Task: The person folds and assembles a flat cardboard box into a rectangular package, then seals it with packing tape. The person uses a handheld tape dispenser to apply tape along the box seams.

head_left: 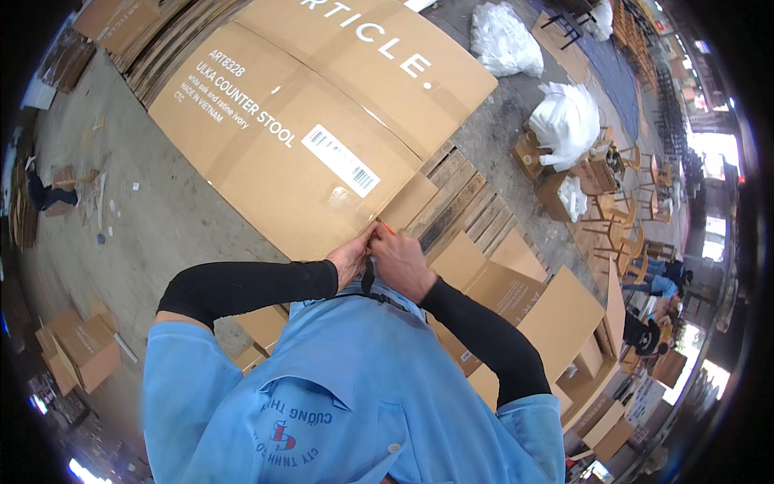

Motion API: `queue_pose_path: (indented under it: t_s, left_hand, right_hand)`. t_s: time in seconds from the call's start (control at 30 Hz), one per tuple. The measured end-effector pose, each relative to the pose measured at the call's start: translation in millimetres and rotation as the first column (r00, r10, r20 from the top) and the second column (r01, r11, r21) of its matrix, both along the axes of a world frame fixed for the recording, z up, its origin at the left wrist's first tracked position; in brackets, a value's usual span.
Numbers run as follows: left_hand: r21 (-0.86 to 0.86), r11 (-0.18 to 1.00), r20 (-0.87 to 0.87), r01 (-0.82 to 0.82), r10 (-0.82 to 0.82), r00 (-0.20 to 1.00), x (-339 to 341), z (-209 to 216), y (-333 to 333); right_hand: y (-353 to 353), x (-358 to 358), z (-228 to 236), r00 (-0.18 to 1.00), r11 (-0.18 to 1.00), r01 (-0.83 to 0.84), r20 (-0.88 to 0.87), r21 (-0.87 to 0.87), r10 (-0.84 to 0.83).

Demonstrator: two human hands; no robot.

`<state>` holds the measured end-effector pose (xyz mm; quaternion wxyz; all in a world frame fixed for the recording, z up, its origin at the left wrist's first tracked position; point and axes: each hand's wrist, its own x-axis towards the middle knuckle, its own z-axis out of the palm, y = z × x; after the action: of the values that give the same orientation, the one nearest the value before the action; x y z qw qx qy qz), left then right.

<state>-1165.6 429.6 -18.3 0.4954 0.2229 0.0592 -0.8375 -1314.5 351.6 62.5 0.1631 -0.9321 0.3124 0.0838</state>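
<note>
In front of me lies a large brown cardboard box [266,189] with white printing and a white barcode label [341,160]. At its near right corner my hands meet, close to my body. My right hand [403,264] is closed around a thin orange tool [388,229]; only a short piece shows, so its exact kind is unclear. Thumb and fingers of my left hand [348,256] are pressed together beside it, touching the box edge. Whatever lies between those left fingertips is hidden.
A wooden pallet [463,198] runs along the box's right side. Open cardboard cartons [556,323] stand close at my right. Farther right are white plastic bags [564,121], wooden chairs [625,230] and people at work [665,282]. Another open carton [81,347] sits on the floor at left.
</note>
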Motion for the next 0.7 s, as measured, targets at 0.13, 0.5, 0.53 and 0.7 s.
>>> queue_pose_path:
  t_s: [0.13, 0.5, 0.53, 0.7]
  left_hand:
    - [-0.038, 0.192, 0.999, 0.981, 0.002, 0.039, -14.5, 38.2, -18.2]
    - [-0.318, 0.695, 0.842, 0.645, 0.52, -0.146, -23.1, 89.4, -24.1]
    - [-0.357, 0.799, 0.841, 0.483, 0.5, -0.205, -33.3, 95.4, -28.7]
    - [-0.474, 0.808, 0.877, -0.35, 0.469, -0.105, -106.6, 117.8, -84.0]
  right_hand:
    - [-4.1, -1.5, -77.2, 0.959, 0.995, -0.038, -0.278, 0.088, 0.061]
    - [-139.3, -148.6, 36.7, 0.928, 0.94, 0.109, 0.306, 0.324, -0.213]
    - [-155.0, -158.4, 51.4, 0.899, 0.941, 0.034, 0.402, 0.337, -0.176]
    - [-235.1, -162.6, 95.1, 0.758, 0.917, -0.396, 0.58, 0.045, 0.298]
